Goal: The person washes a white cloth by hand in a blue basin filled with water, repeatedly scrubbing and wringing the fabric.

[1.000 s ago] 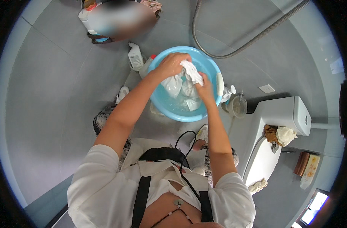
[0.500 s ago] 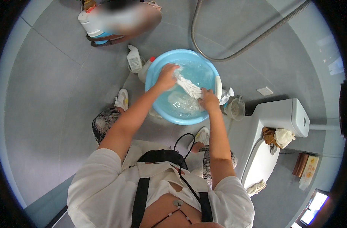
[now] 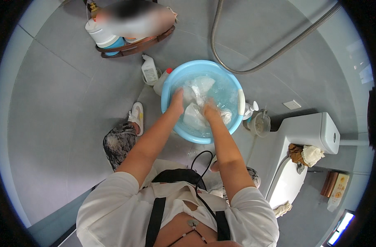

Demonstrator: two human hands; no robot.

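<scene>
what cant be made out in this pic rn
All in the head view:
- left hand: grip unclear, fingertips lost in water and blur
- right hand: grip unclear, motion blur
- white cloth: full outline hidden by water
- shelf: items partly masked by blur
- hose: cut off by top edge

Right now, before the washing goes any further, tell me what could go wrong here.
Water could slop over the rim of the blue basin onto the grey floor, since both hands are in among the wet white cloth. The looped black cable might dip in if the wearer leans closer. The white pump bottle stands right beside the basin and may get knocked if the basin shifts.
</scene>
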